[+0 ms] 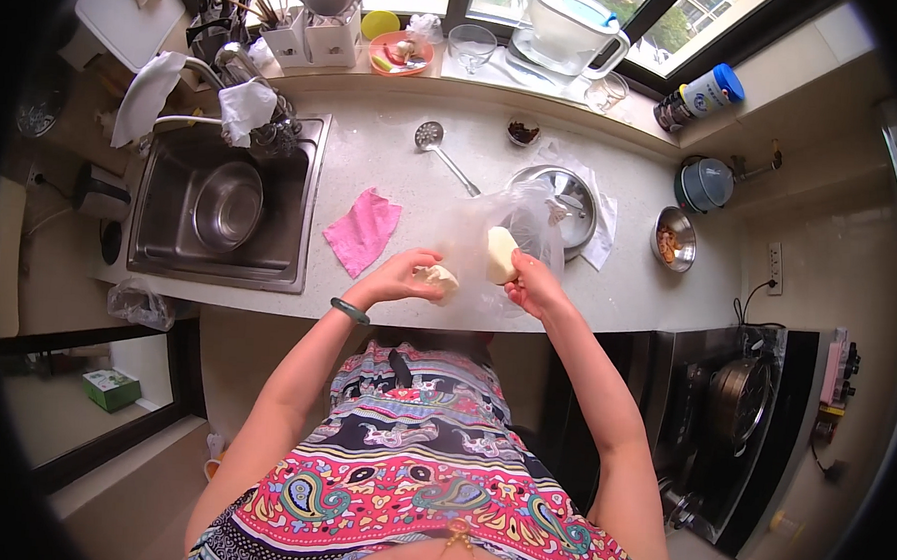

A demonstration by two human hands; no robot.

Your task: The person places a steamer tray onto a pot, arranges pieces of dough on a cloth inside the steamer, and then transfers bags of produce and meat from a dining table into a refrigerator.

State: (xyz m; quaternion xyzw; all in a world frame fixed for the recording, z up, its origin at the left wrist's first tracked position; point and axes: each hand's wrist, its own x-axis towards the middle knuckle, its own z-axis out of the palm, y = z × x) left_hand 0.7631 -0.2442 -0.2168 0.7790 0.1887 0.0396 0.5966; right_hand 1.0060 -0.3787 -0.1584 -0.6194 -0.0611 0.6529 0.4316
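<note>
A clear plastic bag (462, 228) lies spread on the counter in front of me, its right part over the edge of a round steel lid or bowl (575, 210). My right hand (534, 285) grips a smooth pale-yellow block of food (501, 255), at or inside the bag; which one I cannot tell. To the left, my left hand (407, 274) holds a crumpled pale piece (437, 281) between thumb and fingers. Whether it is food or peel is unclear. A pink cloth (363, 231) lies left of the bag, and a slotted steel skimmer (446, 156) rests behind it.
At the left is a sink (284, 261) holding a steel basin (229, 206). A small bowl of dark pieces (523, 132) stands at the back; a steel bowl of food (674, 239) stands right. A water filter pitcher (568, 31) and glasses line the windowsill.
</note>
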